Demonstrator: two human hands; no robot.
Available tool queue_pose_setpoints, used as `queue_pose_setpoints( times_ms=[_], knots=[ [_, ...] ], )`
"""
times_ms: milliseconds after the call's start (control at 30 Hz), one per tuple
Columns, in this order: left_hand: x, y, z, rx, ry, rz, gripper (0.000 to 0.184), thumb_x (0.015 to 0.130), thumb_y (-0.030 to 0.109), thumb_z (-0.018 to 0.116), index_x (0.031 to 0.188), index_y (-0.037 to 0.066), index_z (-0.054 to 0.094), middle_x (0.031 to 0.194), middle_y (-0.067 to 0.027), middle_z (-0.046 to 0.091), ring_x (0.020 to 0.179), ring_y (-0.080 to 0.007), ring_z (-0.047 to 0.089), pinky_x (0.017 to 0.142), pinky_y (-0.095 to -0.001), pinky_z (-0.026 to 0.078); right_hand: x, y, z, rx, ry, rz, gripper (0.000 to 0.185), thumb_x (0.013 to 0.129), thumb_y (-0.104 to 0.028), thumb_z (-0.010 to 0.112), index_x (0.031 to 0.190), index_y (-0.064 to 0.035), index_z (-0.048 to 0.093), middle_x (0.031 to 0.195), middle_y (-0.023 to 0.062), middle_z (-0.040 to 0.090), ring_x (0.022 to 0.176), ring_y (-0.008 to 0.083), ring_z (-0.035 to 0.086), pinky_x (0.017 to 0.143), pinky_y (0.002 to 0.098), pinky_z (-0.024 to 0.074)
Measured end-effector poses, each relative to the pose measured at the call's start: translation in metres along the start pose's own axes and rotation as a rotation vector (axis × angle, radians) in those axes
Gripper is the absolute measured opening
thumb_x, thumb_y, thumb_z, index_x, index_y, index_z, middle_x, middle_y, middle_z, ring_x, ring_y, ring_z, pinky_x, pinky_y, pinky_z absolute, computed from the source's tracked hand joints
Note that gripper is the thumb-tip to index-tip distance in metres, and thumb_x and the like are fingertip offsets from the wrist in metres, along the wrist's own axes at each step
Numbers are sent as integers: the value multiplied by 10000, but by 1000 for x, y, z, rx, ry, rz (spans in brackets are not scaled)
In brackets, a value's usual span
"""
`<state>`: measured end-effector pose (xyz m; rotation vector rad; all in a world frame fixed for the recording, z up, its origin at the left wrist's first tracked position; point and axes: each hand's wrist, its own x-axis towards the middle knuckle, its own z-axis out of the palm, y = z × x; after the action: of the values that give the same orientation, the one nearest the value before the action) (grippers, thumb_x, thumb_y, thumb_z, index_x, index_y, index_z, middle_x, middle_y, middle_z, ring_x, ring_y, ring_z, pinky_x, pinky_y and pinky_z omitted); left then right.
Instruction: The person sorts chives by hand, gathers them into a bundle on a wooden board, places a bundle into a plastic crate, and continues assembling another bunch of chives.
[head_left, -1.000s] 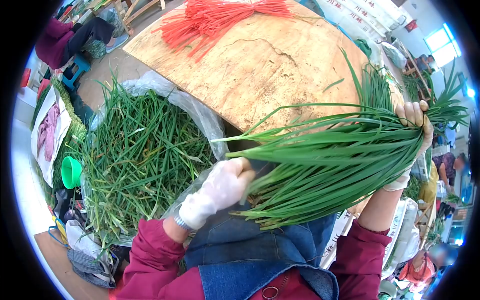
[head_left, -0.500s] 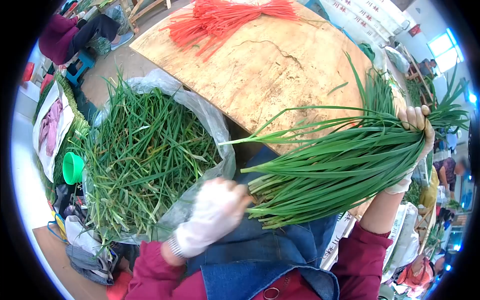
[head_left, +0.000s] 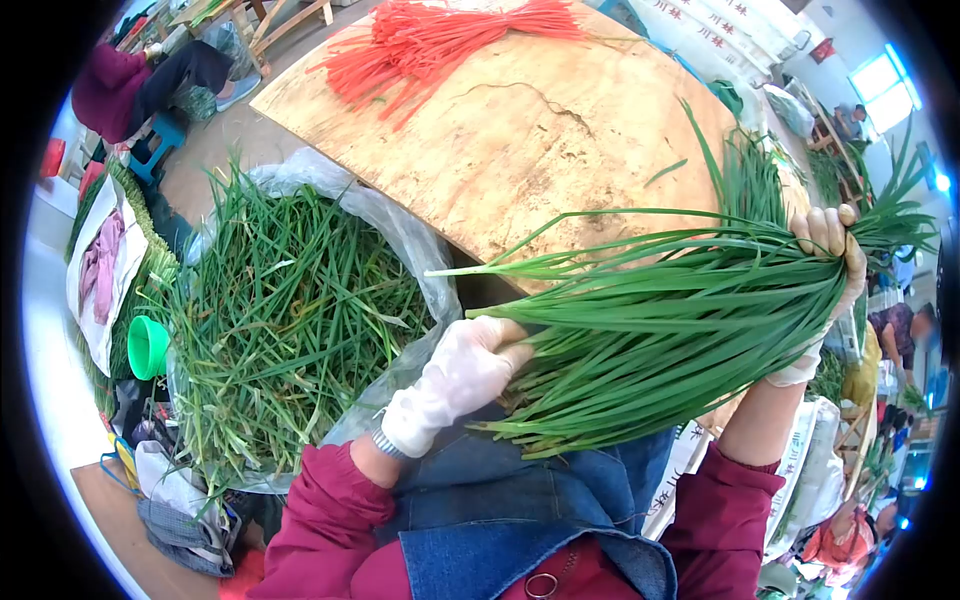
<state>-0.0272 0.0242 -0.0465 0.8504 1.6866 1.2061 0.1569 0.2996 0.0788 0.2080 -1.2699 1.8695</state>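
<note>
A large bunch of long green leafy stalks stretches across the right half of the view, pale stem ends to the left. My right hand, in a whitish glove, is wrapped round the bunch near its leaf tips. At the stem ends my left hand, gloved in white, has its fingers pinched together against the stalks; what exactly lies between the fingertips is too small to tell. One pale stalk sticks out to the left above that hand. Below the bunch is a blue denim apron.
A wooden board bears red strips and more green leaves. Loose leaves fill a clear plastic bag on the left, beside a green cup. A seated person is at upper left; others are at far right.
My left hand drew down and left from the stem ends, then came back up to them with its fingers pinched. My right hand keeps its hold on the bunch.
</note>
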Motion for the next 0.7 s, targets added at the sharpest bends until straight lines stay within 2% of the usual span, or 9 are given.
queue_pose_setpoints(
  times_ms=[33, 67, 200, 300, 333, 367, 500, 600, 700],
  knots=[
    [-2, 3, 3, 213, 74, 138, 174, 819, 86, 596, 946, -24, 640, 716, -131, 627, 632, -229, 594, 616, -322, 469, -1, -1, 0, -24, 19, 9, 206, 850, -123, 559, 994, 4, 486, 654, -40, 313, 613, 89, 285, 597, 234, 281],
    [1, -3, 2, 239, 134, 193, 188, 789, 153, 586, 917, 32, 651, 747, -221, 610, 699, -379, 602, 644, -423, 481, -1, -1, 1, -46, 37, 18, 210, 845, -120, 564, 995, 4, 483, 665, -35, 313, 628, 92, 297, 610, 230, 291],
    [-14, -7, -14, 414, 177, 91, 163, 800, 152, 554, 809, 6, 625, 773, -221, 613, 717, -386, 605, 643, -430, 483, -3, 5, 5, -101, 218, 10, 169, 830, -100, 549, 961, 3, 516, 665, -10, 392, 622, 109, 327, 593, 252, 290],
    [-64, -14, -75, 416, 120, -45, 146, 783, 128, 572, 760, 3, 645, 685, -112, 618, 627, -234, 618, 558, -321, 494, -2, -5, -12, -74, 214, 31, 163, 832, -92, 544, 963, 3, 526, 689, -1, 407, 640, 114, 345, 610, 257, 311],
    [-90, -31, -103, 463, 186, 42, 145, 761, 131, 591, 786, 7, 663, 690, -118, 627, 649, -236, 622, 548, -305, 491, -3, -5, -13, -62, 204, 34, 166, 831, -89, 549, 968, 3, 531, 716, 8, 428, 670, 122, 378, 638, 259, 337],
    [-114, -24, -126, 342, 322, -344, 139, 731, 137, 605, 786, 29, 673, 720, -122, 634, 650, -249, 622, 550, -335, 484, -4, -5, -14, -65, 222, 28, 168, 831, -89, 551, 969, 2, 531, 721, 9, 434, 678, 124, 388, 646, 259, 343],
    [-176, -74, -177, 1525, 622, -549, 115, 721, 131, 614, 748, 25, 649, 818, -134, 623, 791, -311, 587, 747, -399, 432, -4, 1, -19, -58, 261, 35, 180, 834, -95, 556, 984, -1, 522, 740, 14, 454, 707, 133, 423, 680, 264, 366],
    [-123, -40, -116, 1064, 683, 55, 137, 755, 49, 616, 889, 20, 615, 931, -156, 600, 902, -318, 565, 805, -419, 449, -4, 1, -14, -84, 354, 46, 186, 839, -94, 549, 999, -8, 511, 747, 18, 454, 706, 135, 424, 679, 268, 373],
    [-56, -20, -47, 838, 503, 395, 187, 780, 115, 639, 949, 50, 592, 881, -135, 591, 678, -301, 614, 560, -366, 516, -4, 1, -8, -97, 414, 66, 185, 845, -91, 539, 1009, -15, 499, 761, 22, 455, 707, 138, 426, 677, 272, 386]
  ],
)
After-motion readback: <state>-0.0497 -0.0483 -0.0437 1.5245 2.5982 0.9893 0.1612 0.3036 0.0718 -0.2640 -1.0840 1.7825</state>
